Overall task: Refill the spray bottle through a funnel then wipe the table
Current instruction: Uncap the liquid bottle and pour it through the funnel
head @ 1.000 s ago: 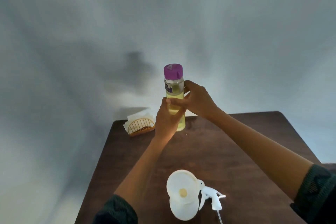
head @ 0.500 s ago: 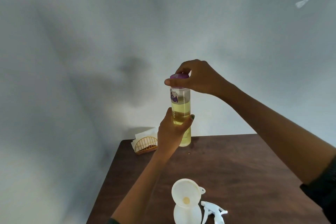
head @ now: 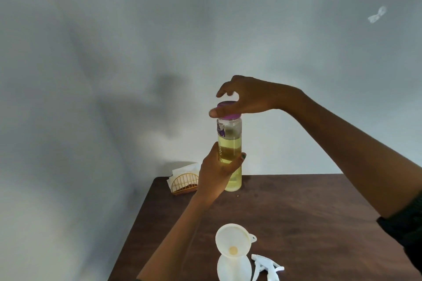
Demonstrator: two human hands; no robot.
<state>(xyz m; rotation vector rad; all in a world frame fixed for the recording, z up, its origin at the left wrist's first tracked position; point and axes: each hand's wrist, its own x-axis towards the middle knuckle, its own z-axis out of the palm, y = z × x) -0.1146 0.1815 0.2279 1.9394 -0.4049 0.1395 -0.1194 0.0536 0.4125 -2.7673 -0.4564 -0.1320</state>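
Our right hand (head: 246, 98), beside the bottle (head: 229, 150) a second before, now gripped its purple cap (head: 228, 110) (unscrewing, probably); our left hand (head: 217, 173) clasped the body.

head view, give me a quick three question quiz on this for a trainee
1. True or false: the funnel already sits in the neck of the white spray bottle.
2. Which hand grips the body of the refill bottle? A) left hand B) right hand C) neither
3. Fill in: the right hand's fingers are on the bottle's ____ cap.

Key
1. True; the white trigger head lies beside it on the table.
2. A
3. purple
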